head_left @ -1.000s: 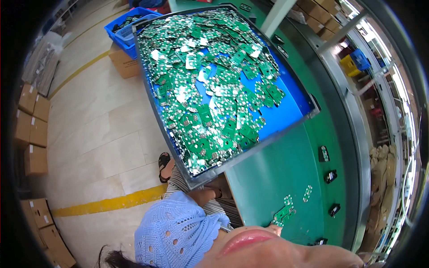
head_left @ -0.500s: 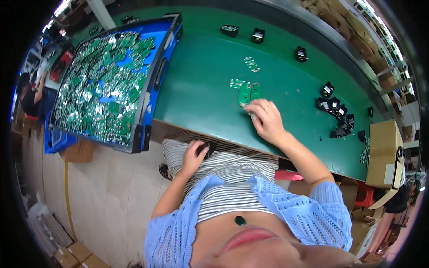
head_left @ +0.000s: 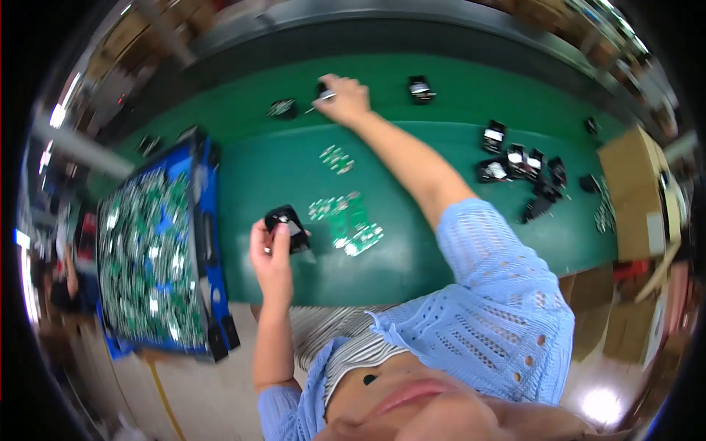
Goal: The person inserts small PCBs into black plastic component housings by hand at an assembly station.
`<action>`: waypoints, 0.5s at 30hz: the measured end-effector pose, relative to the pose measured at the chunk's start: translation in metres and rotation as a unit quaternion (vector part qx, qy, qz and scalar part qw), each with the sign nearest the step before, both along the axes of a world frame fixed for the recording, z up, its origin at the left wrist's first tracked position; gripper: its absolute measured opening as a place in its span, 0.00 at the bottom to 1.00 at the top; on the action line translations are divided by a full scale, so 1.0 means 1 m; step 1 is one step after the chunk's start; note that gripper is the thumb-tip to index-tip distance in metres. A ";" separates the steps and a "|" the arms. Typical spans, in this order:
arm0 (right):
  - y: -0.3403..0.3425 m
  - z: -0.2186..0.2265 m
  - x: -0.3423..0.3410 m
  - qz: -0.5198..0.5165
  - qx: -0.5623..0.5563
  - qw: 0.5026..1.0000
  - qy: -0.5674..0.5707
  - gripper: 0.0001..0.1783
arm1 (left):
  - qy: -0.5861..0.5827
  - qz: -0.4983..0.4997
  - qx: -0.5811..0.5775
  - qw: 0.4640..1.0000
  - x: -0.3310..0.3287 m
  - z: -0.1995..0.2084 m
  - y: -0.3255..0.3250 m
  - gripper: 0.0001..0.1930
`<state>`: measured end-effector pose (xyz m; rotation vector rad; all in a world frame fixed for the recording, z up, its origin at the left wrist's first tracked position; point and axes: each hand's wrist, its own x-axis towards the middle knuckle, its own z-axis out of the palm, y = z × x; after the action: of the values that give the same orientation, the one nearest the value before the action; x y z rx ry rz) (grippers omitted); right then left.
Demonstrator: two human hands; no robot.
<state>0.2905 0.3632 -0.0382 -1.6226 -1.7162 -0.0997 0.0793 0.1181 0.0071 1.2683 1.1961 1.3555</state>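
My left hand (head_left: 271,261) is closed on a black plastic case (head_left: 281,216), holding it tilted above the near left of the green table, thumb on its face. At the far side my right hand (head_left: 347,103) reaches onto the green strip, its fingers closed around another black plastic case (head_left: 322,89), mostly hidden by the hand. Between the two hands lie green circuit boards (head_left: 357,209) and, beyond them, a loose group of small boards (head_left: 337,159). Motion blurs the fine detail.
A blue-and-black tray (head_left: 209,257) heaped with circuit boards (head_left: 151,257) stands at the left. More black cases (head_left: 516,160) cluster on the right. Others sit along the far strip, one (head_left: 421,90) right of my hand. A cardboard box (head_left: 634,195) stands at the right edge.
My left hand has come up from my lap over the table with the black case. My right hand has left the circuit boards and reached to the far strip. The view has turned.
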 end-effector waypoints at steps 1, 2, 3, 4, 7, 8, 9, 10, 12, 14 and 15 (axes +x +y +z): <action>0.000 0.004 -0.003 -0.007 -0.008 1.000 0.009 0.25 | 0.034 -0.016 0.020 0.999 0.001 -0.010 0.028 0.09; -0.007 0.016 -0.013 -0.005 -0.062 0.998 0.012 0.27 | 0.055 0.001 0.038 0.998 0.002 -0.011 0.048 0.09; -0.009 0.021 -0.014 0.046 -0.036 0.997 0.056 0.23 | 0.071 0.009 0.063 0.995 0.008 -0.012 0.067 0.10; 0.009 0.005 0.016 0.031 0.054 0.986 0.154 0.22 | 0.019 -0.019 0.061 0.998 0.034 -0.007 0.084 0.11; -0.008 0.019 0.015 0.102 0.044 0.978 0.178 0.19 | -0.091 0.049 0.026 0.994 0.024 -0.026 0.090 0.12; -0.016 0.027 0.025 0.114 0.124 0.972 0.162 0.16 | -0.114 0.044 0.008 0.992 0.015 -0.024 0.087 0.12; -0.021 0.034 0.048 0.089 0.130 0.976 0.153 0.16 | -0.137 0.043 -0.012 0.990 0.012 -0.022 0.083 0.12; -0.027 0.040 0.075 0.005 0.174 0.980 0.092 0.14 | -0.108 0.041 -0.014 0.993 0.011 -0.023 0.086 0.12; -0.037 0.046 0.131 -0.171 0.186 0.968 -0.010 0.11 | -0.074 0.030 -0.025 0.996 0.018 -0.024 0.094 0.13; -0.055 0.041 0.177 -0.292 -0.001 0.956 -0.021 0.14 | -0.085 0.001 -0.041 0.996 0.027 -0.025 0.100 0.13; -0.062 0.039 0.181 -0.333 -0.147 0.930 -0.048 0.16 | -0.092 0.001 -0.061 0.994 0.025 -0.028 0.103 0.14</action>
<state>0.4718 0.3016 0.0006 -2.4095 -1.2140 -0.2607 0.1047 0.2210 -0.0209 1.0341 1.1331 1.3484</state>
